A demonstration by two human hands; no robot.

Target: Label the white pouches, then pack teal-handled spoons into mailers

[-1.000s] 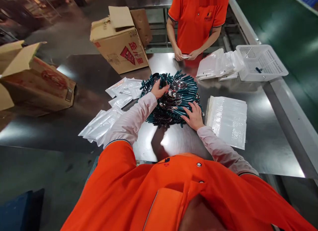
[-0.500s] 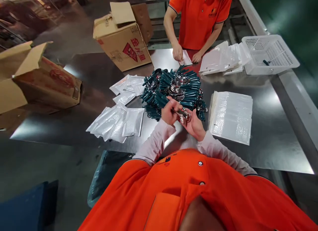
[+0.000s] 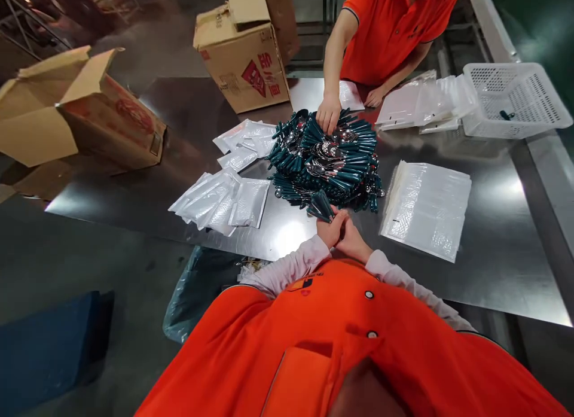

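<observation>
Close to my body, a bunch of spoons (image 3: 320,206) with dark green handles is held in both hands, the handle ends fanned toward the pile. My left hand (image 3: 330,230) is closed round the bunch. My right hand (image 3: 353,242) is closed against it from the right, and the spoon bowls are hidden between my palms. Just beyond lies a large pile of similar spoons (image 3: 341,166), with green handles and shiny metal bowls. A co-worker's hand (image 3: 329,113) reaches down onto the far side of that pile.
White padded envelopes (image 3: 249,203) lie at left, and a stack of flat ones (image 3: 428,210) at right. Beyond are clear bags (image 3: 415,106) and a white plastic basket (image 3: 515,121). Cardboard boxes (image 3: 251,70) stand on the metal table (image 3: 359,279); a lined bin (image 3: 192,303) is below.
My left hand has taken spoons from the pile and drawn them toward me; my right hand has joined it on the bunch. The co-worker's hand has moved onto the pile.
</observation>
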